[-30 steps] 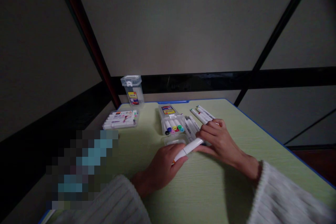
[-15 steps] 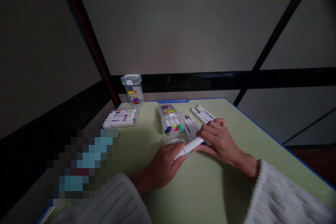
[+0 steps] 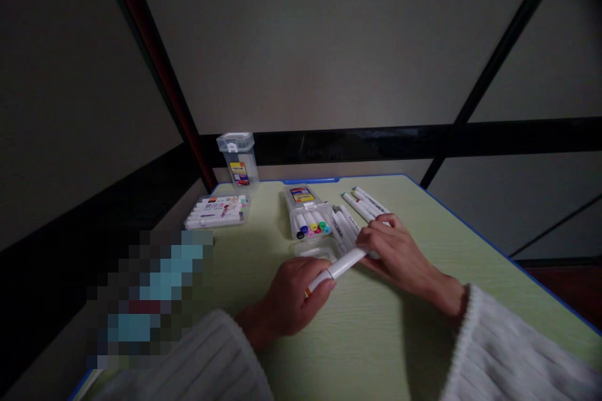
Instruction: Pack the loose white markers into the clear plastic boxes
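Note:
A white marker lies across both my hands just above the green table. My left hand is closed round its near end, where an orange tip shows. My right hand pinches the far end, fingers curled over loose white markers lying on the table. Just beyond my hands lies an open clear marker case with coloured caps facing me, its lid lying flat in front of it.
A flat pack of markers lies at the table's left edge, and an upright clear box stands at the far left corner. More markers lie at the back right. A pixelated patch covers the lower left. Walls with dark beams surround the table.
Both hands have stayed on the marker and shifted only slightly; the view dipped a little.

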The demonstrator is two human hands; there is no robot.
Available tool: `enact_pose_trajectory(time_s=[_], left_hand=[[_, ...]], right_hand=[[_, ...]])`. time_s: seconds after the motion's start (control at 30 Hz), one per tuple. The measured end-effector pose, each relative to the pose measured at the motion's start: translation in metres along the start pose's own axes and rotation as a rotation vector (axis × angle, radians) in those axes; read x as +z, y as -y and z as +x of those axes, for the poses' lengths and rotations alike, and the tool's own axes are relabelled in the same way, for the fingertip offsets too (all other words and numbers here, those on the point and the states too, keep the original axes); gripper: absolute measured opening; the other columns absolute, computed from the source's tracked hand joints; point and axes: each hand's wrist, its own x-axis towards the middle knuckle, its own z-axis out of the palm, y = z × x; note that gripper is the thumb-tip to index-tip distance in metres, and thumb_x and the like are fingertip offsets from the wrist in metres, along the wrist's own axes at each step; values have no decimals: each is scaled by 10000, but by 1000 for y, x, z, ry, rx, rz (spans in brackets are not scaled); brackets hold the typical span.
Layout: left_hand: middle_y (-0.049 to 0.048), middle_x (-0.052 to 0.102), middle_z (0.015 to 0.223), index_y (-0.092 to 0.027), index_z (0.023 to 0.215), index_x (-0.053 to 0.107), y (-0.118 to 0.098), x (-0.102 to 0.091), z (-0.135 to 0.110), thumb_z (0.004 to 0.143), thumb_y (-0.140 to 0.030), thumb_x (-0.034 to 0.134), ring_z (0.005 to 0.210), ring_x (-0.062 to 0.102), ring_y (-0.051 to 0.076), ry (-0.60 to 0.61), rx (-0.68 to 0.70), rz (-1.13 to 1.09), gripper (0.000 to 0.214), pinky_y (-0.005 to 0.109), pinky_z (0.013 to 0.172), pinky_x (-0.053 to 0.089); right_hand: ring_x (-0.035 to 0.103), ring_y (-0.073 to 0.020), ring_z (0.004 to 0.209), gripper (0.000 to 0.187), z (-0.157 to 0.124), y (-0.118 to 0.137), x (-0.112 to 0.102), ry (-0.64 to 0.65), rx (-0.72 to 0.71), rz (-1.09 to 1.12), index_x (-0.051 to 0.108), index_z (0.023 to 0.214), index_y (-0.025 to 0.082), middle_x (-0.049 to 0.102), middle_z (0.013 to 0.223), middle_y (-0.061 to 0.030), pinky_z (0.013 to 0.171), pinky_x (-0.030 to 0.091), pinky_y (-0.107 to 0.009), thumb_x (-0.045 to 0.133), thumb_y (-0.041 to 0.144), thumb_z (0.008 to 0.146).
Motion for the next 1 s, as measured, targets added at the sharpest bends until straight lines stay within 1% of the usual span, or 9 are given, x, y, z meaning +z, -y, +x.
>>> enact_pose_trajectory(time_s=[0.2, 0.37, 0.47, 0.57, 0.73, 0.8, 0.83, 0.93, 1.0], left_hand=[[15, 540, 563, -131, 708, 570, 2, -1, 2, 874, -248, 362, 521, 487, 112, -85, -38, -1, 290, 215, 504, 364], [30, 581, 604, -129, 750, 604, 6, -2, 2, 889, -302, 356, 558, 524, 123, -132, -78, 10, 333, 224, 530, 399], [66, 644, 701, -118, 848, 620, 6, -3, 1, 874, -342, 410, 633, 578, 148, -112, -60, 20, 308, 245, 584, 444], [85, 674, 791, -123, 910, 625, 5, -4, 2, 847, -370, 472, 701, 610, 164, -70, -59, -2, 297, 253, 637, 470], [58, 671, 718, -126, 855, 653, 4, -6, 8, 827, -360, 501, 628, 591, 151, -21, -159, -95, 281, 234, 593, 449], [41, 661, 669, -130, 799, 668, 5, -7, 9, 814, -341, 509, 590, 573, 140, -21, -238, -138, 264, 223, 570, 429], [32, 655, 648, -131, 778, 673, 5, -7, 10, 803, -334, 517, 572, 562, 135, -25, -278, -160, 258, 218, 560, 420], [5, 603, 560, -127, 735, 680, 7, -5, 9, 774, -338, 531, 502, 502, 109, -53, -385, -252, 262, 198, 507, 384], [-15, 538, 495, -121, 715, 679, 7, -4, 9, 768, -354, 523, 453, 443, 91, -63, -452, -334, 285, 186, 458, 349]], right_hand=[[471, -145, 594, 289, 0, 1, 1, -7, -34, -36, 511, 730, 175, 610, 657, -26, 689, 318, -302, 339, 298, 927], [481, -165, 644, 286, -1, 1, 1, 6, 27, -59, 572, 815, 151, 603, 685, -49, 663, 333, -304, 366, 324, 914], [481, -169, 639, 301, -1, 2, 2, 30, 59, -29, 594, 820, 148, 594, 688, -59, 593, 334, -284, 391, 354, 900], [494, -166, 633, 299, -2, 2, 2, 53, 57, 36, 607, 829, 147, 594, 682, -56, 570, 345, -277, 410, 363, 892], [540, -166, 640, 288, -4, 0, 0, 48, 124, 205, 611, 834, 127, 612, 690, -67, 574, 395, -272, 486, 386, 851], [552, -155, 612, 309, -4, 0, -1, 15, 211, 311, 617, 794, 134, 621, 672, -60, 557, 404, -260, 501, 417, 835], [544, -143, 572, 321, -4, 0, -1, -11, 284, 367, 619, 753, 141, 618, 639, -49, 531, 397, -251, 501, 430, 830], [441, -98, 418, 377, 0, 1, 2, -112, 612, 541, 576, 570, 161, 525, 459, 7, 420, 319, -224, 513, 451, 803], [366, -78, 359, 403, 3, 3, 6, -157, 833, 722, 520, 487, 170, 441, 380, 35, 366, 251, -215, 554, 471, 752]])
